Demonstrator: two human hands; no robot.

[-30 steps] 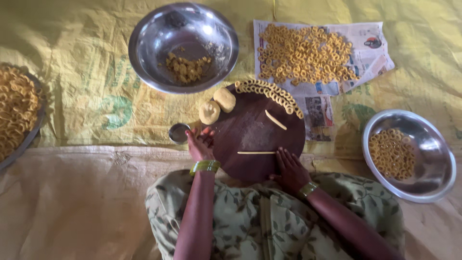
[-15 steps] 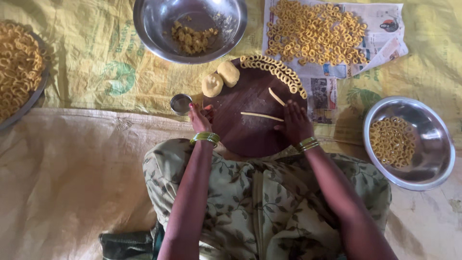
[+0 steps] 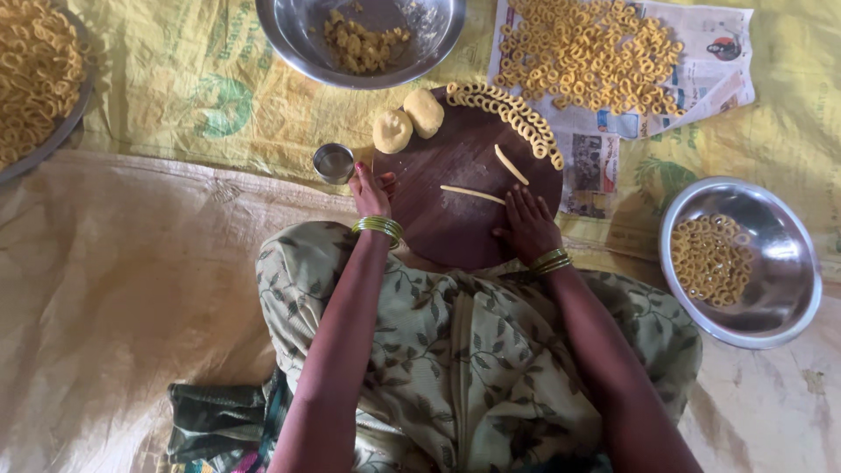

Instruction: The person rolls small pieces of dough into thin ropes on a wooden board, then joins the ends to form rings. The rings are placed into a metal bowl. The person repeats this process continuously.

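Near us, our right hand [image 3: 528, 223] lies flat and released on the round wooden board [image 3: 455, 228], fingertips just touching the thin dough strip [image 3: 472, 194]. Our left hand [image 3: 370, 190] rests on the board's left edge, fingers loose, holding nothing, just beside a small steel cup [image 3: 333, 162]. The board's middle is bare. Farther off lie a short dough stick [image 3: 511, 164], two dough balls [image 3: 408, 122] and a row of dough rings [image 3: 512, 118] along the far right rim.

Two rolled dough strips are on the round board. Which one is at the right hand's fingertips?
The longer, nearly level dough strip, just above the right hand. The shorter slanted strip lies farther up the wooden board, toward the row of rings.
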